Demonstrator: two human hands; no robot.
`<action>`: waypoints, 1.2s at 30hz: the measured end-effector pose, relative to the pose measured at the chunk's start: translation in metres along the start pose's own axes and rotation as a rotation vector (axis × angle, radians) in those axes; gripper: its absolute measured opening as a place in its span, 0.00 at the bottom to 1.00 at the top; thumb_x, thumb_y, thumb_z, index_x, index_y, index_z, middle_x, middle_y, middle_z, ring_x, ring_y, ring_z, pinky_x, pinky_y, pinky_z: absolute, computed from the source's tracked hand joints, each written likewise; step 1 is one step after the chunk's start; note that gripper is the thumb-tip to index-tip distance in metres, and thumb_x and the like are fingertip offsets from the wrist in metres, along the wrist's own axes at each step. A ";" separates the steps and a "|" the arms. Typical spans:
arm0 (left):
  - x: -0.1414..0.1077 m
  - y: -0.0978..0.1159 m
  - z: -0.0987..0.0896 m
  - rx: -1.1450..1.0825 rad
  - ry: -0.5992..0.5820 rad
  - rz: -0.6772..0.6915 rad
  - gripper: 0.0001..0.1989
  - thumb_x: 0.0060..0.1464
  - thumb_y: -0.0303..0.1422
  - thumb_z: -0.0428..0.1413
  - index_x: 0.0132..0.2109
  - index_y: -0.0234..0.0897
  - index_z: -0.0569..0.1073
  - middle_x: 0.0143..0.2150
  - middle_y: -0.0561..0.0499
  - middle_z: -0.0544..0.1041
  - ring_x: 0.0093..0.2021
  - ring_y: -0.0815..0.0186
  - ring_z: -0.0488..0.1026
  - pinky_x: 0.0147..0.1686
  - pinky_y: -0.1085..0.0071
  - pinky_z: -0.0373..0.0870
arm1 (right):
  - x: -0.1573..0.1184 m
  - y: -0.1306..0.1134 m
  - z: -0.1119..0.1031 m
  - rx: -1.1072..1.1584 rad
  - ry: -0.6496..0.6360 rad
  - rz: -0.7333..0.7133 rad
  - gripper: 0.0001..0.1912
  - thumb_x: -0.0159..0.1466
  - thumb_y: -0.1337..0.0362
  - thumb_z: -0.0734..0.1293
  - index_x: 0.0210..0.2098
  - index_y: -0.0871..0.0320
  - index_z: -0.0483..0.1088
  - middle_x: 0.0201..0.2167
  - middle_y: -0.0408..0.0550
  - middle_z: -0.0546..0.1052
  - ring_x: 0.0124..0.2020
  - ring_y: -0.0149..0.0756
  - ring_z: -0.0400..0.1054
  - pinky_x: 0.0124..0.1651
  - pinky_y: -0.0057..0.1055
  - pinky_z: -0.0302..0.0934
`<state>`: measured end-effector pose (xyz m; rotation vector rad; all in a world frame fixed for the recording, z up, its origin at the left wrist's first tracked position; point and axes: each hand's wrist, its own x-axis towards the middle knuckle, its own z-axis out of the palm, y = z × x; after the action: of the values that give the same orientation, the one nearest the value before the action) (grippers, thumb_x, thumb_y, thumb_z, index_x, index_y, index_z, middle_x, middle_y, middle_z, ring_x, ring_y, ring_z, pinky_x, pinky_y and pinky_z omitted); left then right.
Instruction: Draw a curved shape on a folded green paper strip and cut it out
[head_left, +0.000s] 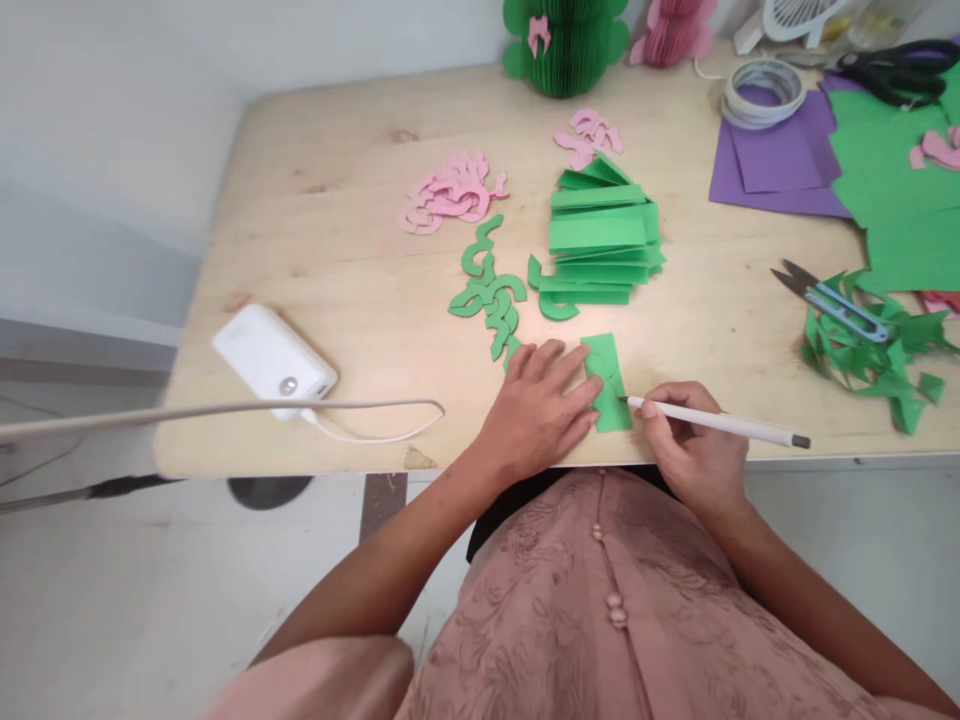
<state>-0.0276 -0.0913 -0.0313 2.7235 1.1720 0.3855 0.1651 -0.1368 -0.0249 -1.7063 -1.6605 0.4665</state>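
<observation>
I have the green card [611,410] just in from the table's [337,230] near edge; its pencil-like marks [606,354] are too faint for me to trace. The left hand [536,410] lies spread, fingertips on the card; the right hand [694,450] grips a white pen [731,424], tip at the card's right edge. Loose left-hand pressure could let the card slide, skewing a stroke. Folded green strips [598,234] lie beyond.

Wooden table [345,130] beneath green slip [613,378], white power bank [262,350], pink cutouts [454,190], purple sheets [780,150]
</observation>
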 end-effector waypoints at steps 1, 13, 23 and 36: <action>0.000 0.000 0.000 0.000 0.000 0.000 0.14 0.62 0.40 0.49 0.50 0.41 0.71 0.62 0.43 0.66 0.60 0.50 0.59 0.57 0.50 0.55 | 0.000 0.000 0.000 -0.001 -0.002 0.000 0.05 0.61 0.61 0.65 0.30 0.55 0.69 0.23 0.41 0.73 0.18 0.29 0.62 0.21 0.27 0.56; 0.000 -0.001 0.001 0.002 0.005 0.000 0.15 0.62 0.40 0.48 0.50 0.40 0.71 0.62 0.43 0.66 0.60 0.49 0.59 0.57 0.50 0.55 | -0.001 0.002 0.000 -0.005 0.010 -0.020 0.04 0.61 0.62 0.65 0.30 0.55 0.69 0.23 0.41 0.73 0.18 0.28 0.61 0.21 0.26 0.55; 0.000 0.000 0.001 -0.002 0.000 0.004 0.15 0.62 0.40 0.48 0.51 0.40 0.71 0.63 0.43 0.65 0.60 0.49 0.59 0.57 0.50 0.54 | 0.000 0.000 0.000 0.000 0.009 -0.022 0.04 0.61 0.63 0.66 0.29 0.56 0.69 0.23 0.41 0.73 0.17 0.27 0.61 0.20 0.26 0.55; -0.001 -0.001 0.003 -0.003 0.016 0.012 0.15 0.62 0.40 0.48 0.50 0.40 0.71 0.62 0.42 0.66 0.60 0.49 0.59 0.57 0.50 0.55 | -0.002 0.004 0.001 0.075 0.032 -0.009 0.03 0.61 0.64 0.66 0.31 0.56 0.70 0.23 0.40 0.73 0.18 0.28 0.63 0.21 0.25 0.57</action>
<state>-0.0283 -0.0912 -0.0342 2.7313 1.1591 0.4113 0.1666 -0.1382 -0.0288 -1.6428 -1.6076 0.4883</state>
